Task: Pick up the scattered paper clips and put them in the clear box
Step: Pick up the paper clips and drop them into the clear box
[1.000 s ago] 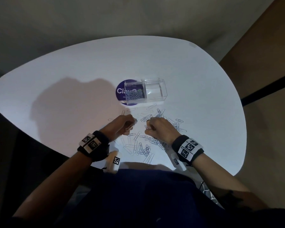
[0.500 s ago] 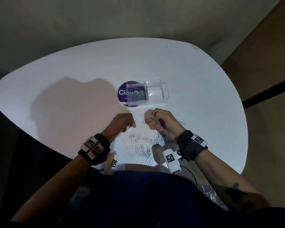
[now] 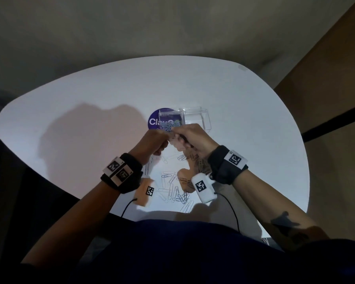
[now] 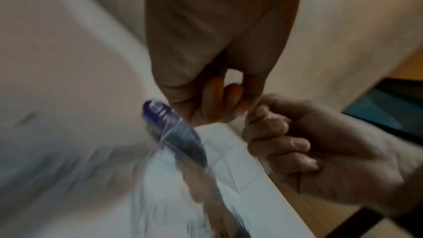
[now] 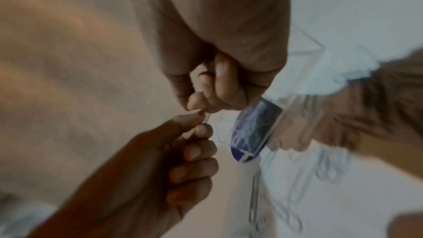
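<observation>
The clear box stands on the white table, with a heap of paper clips in its left half. My left hand and right hand are raised and meet fingertip to fingertip just in front of the box. In the right wrist view my right hand pinches a thin paper clip, and my left hand pinches the same clip from below, its other fingers curled. Whether either fist hides more clips is unclear. Scattered paper clips lie under my wrists.
A round purple sticker lies under the box's left end. White wrist camera units with black cables hang over the table's near edge. A dark floor strip shows at right. Both wrist views are blurred.
Both hands have lifted off the clip pile and moved forward toward the box. They were apart a second ago and now touch at the fingertips.
</observation>
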Demonstrator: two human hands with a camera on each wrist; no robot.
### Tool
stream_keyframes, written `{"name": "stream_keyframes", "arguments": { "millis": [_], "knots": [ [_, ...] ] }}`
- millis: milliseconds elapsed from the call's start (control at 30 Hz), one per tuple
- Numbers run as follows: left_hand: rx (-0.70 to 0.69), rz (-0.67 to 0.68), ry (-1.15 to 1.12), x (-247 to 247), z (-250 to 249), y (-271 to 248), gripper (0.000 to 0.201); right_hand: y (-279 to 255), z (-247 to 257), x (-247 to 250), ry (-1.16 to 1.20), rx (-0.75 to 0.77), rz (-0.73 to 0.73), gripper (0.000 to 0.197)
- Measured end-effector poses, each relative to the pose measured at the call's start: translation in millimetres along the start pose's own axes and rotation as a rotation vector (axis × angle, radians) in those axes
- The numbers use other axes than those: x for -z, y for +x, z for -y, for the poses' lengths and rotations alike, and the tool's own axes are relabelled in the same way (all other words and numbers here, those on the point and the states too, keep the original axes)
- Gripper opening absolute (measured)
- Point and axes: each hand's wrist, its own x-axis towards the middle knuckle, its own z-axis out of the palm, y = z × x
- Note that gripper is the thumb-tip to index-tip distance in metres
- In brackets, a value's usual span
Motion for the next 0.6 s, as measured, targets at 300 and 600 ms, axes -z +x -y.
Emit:
{"name": "stream_keyframes", "arguments": {
  "millis": [300,600],
  "knots": [
    [-0.029,-0.166,0.609,8,-54,54,0.026,53,35,2,-0.288,0.013,-0.151,0.02],
    [-0.046,-0.09,0.419,9,-43,66,0.017,55,37,0,-0.342,0.002,0.002,0.034]
  ]
}}
